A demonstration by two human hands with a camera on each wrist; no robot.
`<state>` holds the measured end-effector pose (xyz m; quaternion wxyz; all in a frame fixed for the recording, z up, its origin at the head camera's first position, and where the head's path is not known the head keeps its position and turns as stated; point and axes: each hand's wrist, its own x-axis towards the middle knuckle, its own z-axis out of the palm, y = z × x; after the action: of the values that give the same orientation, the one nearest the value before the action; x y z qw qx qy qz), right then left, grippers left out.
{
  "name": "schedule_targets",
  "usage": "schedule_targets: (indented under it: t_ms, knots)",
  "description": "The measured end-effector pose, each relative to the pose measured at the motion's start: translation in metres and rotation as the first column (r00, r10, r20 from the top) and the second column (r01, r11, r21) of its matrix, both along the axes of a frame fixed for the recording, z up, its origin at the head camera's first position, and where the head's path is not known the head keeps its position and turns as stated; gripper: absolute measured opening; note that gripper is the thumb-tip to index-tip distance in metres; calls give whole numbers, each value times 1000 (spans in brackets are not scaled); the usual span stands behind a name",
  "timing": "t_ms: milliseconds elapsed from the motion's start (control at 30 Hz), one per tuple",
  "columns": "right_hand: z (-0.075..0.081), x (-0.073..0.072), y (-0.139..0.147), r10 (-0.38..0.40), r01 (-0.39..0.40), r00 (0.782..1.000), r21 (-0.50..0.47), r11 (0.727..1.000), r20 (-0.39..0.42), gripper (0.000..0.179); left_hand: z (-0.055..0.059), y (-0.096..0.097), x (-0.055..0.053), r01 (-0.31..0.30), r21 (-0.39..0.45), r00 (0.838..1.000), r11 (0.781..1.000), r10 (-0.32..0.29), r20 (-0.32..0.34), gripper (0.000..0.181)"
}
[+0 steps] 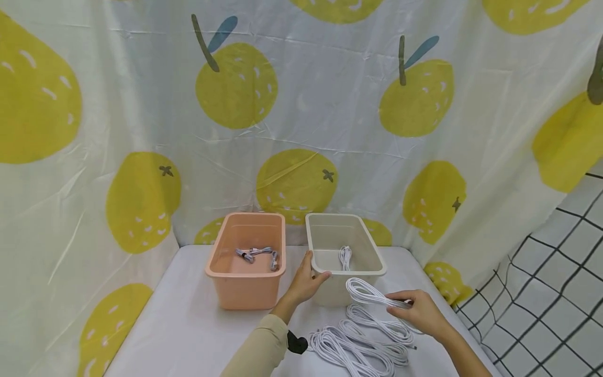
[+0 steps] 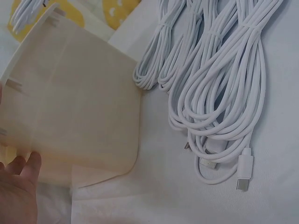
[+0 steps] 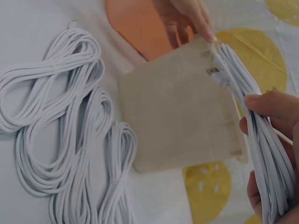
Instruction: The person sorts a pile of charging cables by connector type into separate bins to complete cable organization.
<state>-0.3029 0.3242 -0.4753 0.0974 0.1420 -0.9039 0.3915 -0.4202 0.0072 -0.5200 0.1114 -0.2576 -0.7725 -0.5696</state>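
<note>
While near cream bin (image 1: 333,291); cable (image 1: 367,292) in right hand (image 1: 419,313)

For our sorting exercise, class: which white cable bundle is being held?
The white bundle in the right hand. The other bundles lie unheld, on the table or inside the cream bin.

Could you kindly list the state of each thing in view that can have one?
Orange bin: upright, lidless, small cables inside
Beige bin: upright, lidless, white cable inside
Held cable: coiled, raised
Cable pile: coiled bundles, overlapping
Left hand: holding beige bin
Right hand: gripping held cable
</note>
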Motion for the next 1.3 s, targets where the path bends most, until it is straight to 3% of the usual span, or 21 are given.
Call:
schedule_targets:
  t_ms: [267,667,1033,1300]
  knots:
    - [18,-11,-1,-32,32,999,-8,999,-5,30,1,-1,0,36,29,999,999,-36,4,83]
    - [33,-27,1,-43,39,997,-53,998,-70,28,1,-2,2,10,0,999,1000,-10,35,89]
    - [55,-44,-5,-74,78,994,48,996,-76,29,1,0,0,6,-10,999,1000,-6,40,90]
    - [63,-54,-9,-71,76,993,54,996,-97,30,-1,1,-1,5,-11,999,1000,-5,35,90]
